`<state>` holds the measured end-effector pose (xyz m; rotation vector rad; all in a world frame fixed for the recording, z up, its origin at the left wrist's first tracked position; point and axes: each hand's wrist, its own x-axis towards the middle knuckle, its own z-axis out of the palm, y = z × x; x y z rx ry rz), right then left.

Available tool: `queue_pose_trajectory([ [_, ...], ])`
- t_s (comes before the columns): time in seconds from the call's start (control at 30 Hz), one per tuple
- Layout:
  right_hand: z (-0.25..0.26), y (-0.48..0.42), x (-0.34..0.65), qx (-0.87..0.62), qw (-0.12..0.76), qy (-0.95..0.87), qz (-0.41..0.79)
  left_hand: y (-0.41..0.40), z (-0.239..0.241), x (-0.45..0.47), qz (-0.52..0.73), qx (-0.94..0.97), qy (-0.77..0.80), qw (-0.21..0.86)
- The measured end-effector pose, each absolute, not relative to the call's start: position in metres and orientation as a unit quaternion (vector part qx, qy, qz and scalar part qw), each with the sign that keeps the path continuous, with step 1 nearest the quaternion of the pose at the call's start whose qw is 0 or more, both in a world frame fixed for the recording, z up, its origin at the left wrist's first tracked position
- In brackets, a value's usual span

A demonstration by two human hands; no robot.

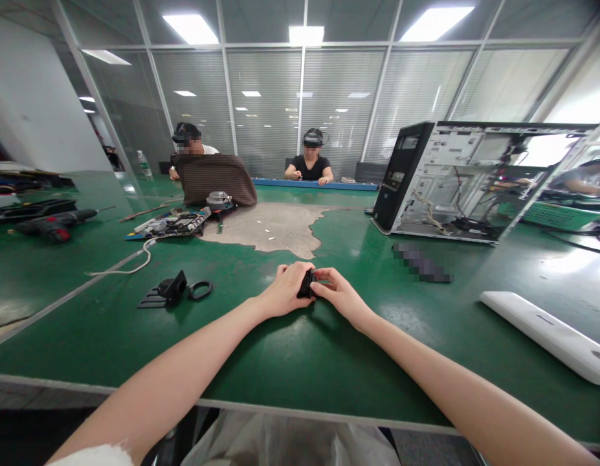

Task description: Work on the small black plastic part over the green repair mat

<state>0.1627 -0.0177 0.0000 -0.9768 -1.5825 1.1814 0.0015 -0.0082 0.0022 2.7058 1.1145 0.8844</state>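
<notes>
Grip two-handed: left hand (286, 289) clamps black part (305, 285), right hand (343, 296) pinches its edge; steady left hold, light right pressure advised

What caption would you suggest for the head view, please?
Both hands hold a small black part over a green worktable, with an open computer case beyond.

A small black part (305, 285), slightly tilted, held between the fingers (327, 274)
</notes>
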Motion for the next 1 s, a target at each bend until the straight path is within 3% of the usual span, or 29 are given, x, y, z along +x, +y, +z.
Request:
queue_pose_trajectory([
  [0.27, 0.0061, -0.0241, 0.1635, -0.352, 0.446, -0.642, 0.514, -0.0095, 0.0028, 0.0012, 0.288, 0.885, 0.364, 0.045],
  [0.7, -0.0006, -0.017, 0.1639, -0.403, 0.445, -0.647, 0.469, -0.0092, 0.0027, 0.0011, 0.29, 0.884, 0.365, 0.036],
  [1.0, 0.0057, -0.0237, 0.1624, -0.358, 0.436, -0.641, 0.52, -0.0103, 0.003, 0.0019, 0.289, 0.883, 0.368, 0.041],
])
